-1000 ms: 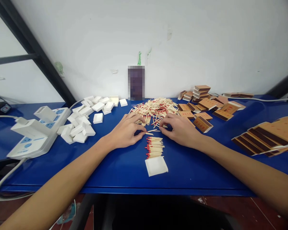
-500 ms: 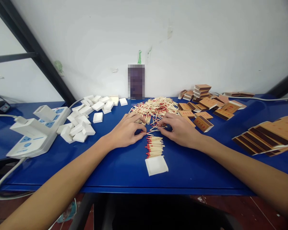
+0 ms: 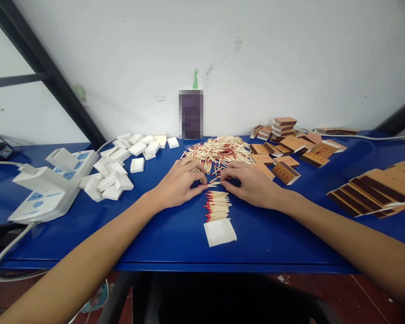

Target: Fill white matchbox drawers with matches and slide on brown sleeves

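Note:
My left hand point(image 3: 179, 183) has thumb and forefinger closed at the red-headed end of a few matches point(image 3: 214, 183). At their plain ends, my right hand point(image 3: 251, 183) is pinched too, so these matches lie between the two sets of fingertips. Just below, a neat row of matches point(image 3: 218, 205) lies side by side with red heads to the left. The nearest end of that row meets a white matchbox tray point(image 3: 220, 232). Beyond my hands spreads a loose heap of matches point(image 3: 222, 150), partly hidden by my fingers.
White empty trays point(image 3: 115, 168) lie piled at the left, beside a white power strip point(image 3: 59, 191). Several orange matchbox sleeves point(image 3: 292, 145) are scattered at the right rear, with flattened sleeves point(image 3: 380, 191) stacked further right. A wall point(image 3: 290, 58) bounds the blue table point(image 3: 165, 247) behind.
Both hands have closed slightly toward each other around the matches. My right fingertips have shifted a little left and the left ones a little right. The row and tray stay put.

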Motion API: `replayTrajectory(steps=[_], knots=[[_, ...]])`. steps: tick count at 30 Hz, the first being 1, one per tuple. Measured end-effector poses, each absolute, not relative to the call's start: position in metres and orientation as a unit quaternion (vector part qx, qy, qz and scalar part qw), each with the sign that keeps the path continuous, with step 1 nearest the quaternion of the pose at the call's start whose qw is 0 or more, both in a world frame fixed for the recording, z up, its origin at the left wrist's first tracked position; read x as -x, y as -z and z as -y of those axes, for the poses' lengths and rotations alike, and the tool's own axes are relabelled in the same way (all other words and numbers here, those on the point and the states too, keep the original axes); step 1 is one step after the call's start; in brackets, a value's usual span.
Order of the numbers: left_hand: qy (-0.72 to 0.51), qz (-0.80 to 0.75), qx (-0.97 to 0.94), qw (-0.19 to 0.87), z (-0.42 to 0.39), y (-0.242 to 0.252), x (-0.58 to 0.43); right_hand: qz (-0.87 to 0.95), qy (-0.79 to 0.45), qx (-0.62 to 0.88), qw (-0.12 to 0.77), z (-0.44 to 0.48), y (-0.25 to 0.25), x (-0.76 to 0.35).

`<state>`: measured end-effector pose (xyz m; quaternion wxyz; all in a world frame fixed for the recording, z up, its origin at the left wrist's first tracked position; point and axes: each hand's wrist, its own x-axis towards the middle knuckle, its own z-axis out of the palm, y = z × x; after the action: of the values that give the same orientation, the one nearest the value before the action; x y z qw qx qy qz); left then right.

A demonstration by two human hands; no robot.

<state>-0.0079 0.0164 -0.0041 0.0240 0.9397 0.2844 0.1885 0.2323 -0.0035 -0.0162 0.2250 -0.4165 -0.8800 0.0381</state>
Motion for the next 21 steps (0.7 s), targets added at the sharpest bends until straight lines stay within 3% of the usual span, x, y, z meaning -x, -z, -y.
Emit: replayTrajectory(steps=[21], knots=[[-0.182,-0.294,-0.938,0.021,-0.0132,0.0005,0.0083,0.87,-0.018,0.427,0.245,0.0004,0.0133,-0.2381]])
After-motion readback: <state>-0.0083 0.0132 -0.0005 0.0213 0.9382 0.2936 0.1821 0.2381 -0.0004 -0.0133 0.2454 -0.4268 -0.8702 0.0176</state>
